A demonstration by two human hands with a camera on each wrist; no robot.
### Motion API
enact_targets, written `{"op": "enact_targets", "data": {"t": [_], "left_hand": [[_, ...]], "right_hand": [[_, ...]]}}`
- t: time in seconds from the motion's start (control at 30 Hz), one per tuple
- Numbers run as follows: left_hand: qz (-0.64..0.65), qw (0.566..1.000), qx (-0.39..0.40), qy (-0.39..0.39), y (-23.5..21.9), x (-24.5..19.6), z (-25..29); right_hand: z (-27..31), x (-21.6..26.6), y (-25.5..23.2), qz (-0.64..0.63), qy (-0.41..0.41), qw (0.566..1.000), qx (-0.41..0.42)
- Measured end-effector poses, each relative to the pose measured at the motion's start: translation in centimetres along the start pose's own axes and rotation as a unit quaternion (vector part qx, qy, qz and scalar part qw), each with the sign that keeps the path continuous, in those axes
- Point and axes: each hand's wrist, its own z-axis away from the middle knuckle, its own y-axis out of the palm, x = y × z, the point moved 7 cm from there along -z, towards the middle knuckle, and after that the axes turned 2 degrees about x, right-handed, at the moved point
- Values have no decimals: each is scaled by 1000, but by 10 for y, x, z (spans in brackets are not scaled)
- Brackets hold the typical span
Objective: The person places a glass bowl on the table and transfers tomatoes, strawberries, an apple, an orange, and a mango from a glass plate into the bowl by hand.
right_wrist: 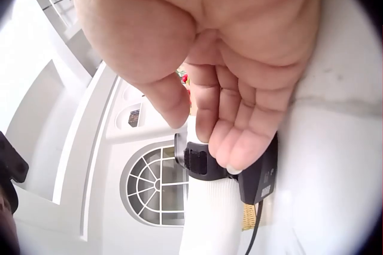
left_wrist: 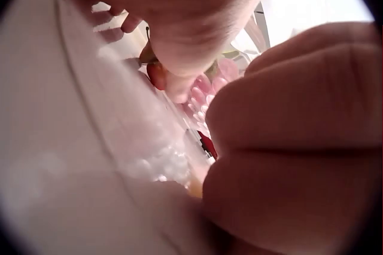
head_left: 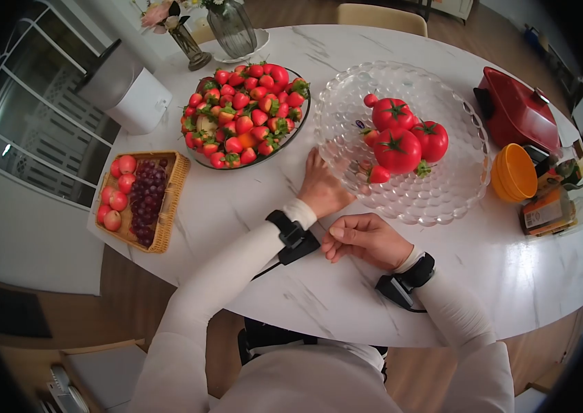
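while the left hand (head_left: 326, 191) lay at the rim of a clear plate (head_left: 436, 195), its grip unclear, the right hand (head_left: 373, 241) curled loosely, empty. a bumped rim could have sent the plate's tomatoes (head_left: 397, 151) rolling.

On the table (head_left: 484, 275), the basket (head_left: 179, 196) lies at the left, apples (head_left: 118, 200) left of grapes (head_left: 147, 196) in it. To its right and farther back is the plate (head_left: 307, 113) of strawberries (head_left: 244, 124) — vases (head_left: 234, 33) behind. Right of that, the dish (head_left: 436, 199) holds tomatoes (head_left: 397, 151); farther right sits the pan (head_left: 522, 110) — bowls (head_left: 515, 172) before it.
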Motion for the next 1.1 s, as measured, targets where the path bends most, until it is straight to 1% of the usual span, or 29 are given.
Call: {"op": "enact_targets", "data": {"t": [0.07,0.1,0.17,0.2,0.27,0.3,0.33,0.4,0.43,0.5,0.57,0.6,0.67,0.7,0.77,0.83,0.93,1.0,1.03,1.1], "left_hand": [[-71,996,-26,45,10,6,1],[-72,996,-26,45,12,10,4],[86,996,8,23,13,22,8],[85,996,9,24,-3,13,7],[130,986,88,-61,-28,3,15],[98,992,67,-50,-41,1,20],[96,992,70,-49,-53,1,23],[-13,1000,-1,4,-92,-6,23],[-14,1000,4,7,-105,-5,17],[-133,988,-53,49,-137,-5,-7],[-212,972,-76,62,-154,8,-29],[-212,972,-77,62,-157,19,-36],[-230,973,28,11,-145,48,-46],[-228,973,28,14,-145,51,-47],[-246,960,125,-51,-133,68,-49],[-249,960,118,-43,-132,69,-52],[-261,958,111,-37,-133,59,-55],[-302,944,132,8,-128,51,-58],[-302,944,133,7,-128,50,-61],[-274,936,220,-9,-116,55,-64]], "right_hand": [[0,0,-1,-12,2,1000,5],[0,0,-2,-23,3,1000,11],[0,1,-2,-18,3,1000,11],[0,0,-2,-13,5,1000,10],[0,0,-2,-14,1,1000,11],[0,0,-2,-13,-3,1000,12],[0,1,-1,-15,-5,1000,13],[0,3,0,3,3,1000,2],[0,3,0,0,0,1000,1],[0,2,-1,0,3,1000,-4],[-1,1,-2,-10,1,1000,0],[-1,1,-2,-17,-4,1000,4],[-1,2,-1,-15,-4,1000,3],[0,3,-1,-13,-6,1000,0],[1,6,0,-14,-8,1000,3],[1,6,0,-18,-10,1000,5],[0,4,0,-19,-4,1000,9],[0,4,0,-20,-5,1000,9],[0,4,0,-21,-5,1000,9],[0,4,0,-23,-4,1000,9]]}}
